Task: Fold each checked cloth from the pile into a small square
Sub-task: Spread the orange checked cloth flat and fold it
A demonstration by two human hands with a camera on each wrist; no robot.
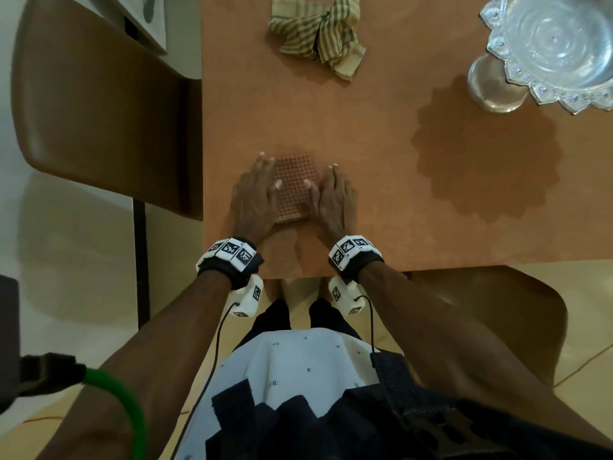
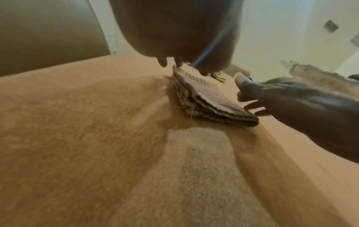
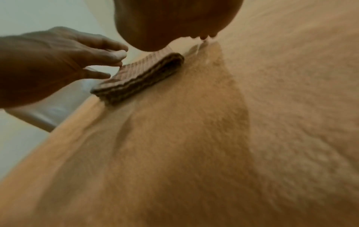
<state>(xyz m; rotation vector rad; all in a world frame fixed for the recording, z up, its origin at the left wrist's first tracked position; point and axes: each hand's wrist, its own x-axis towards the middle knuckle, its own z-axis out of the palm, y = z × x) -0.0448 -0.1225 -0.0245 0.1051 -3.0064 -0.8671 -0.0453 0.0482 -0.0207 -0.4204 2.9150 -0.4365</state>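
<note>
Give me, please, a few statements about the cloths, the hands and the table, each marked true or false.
1. The checked cloth lies folded in several layers on the table. True.
2. The left hand and the right hand flank the checked cloth with straight fingers. True.
3. The striped cloth at the far edge is neatly folded too. False: it lies crumpled.
4. The silver bowl sits on top of the striped cloth. False: it stands apart, at the table's far right corner.
5. The right hand lifts the checked cloth off the table. False: the cloth lies flat on the table.
</note>
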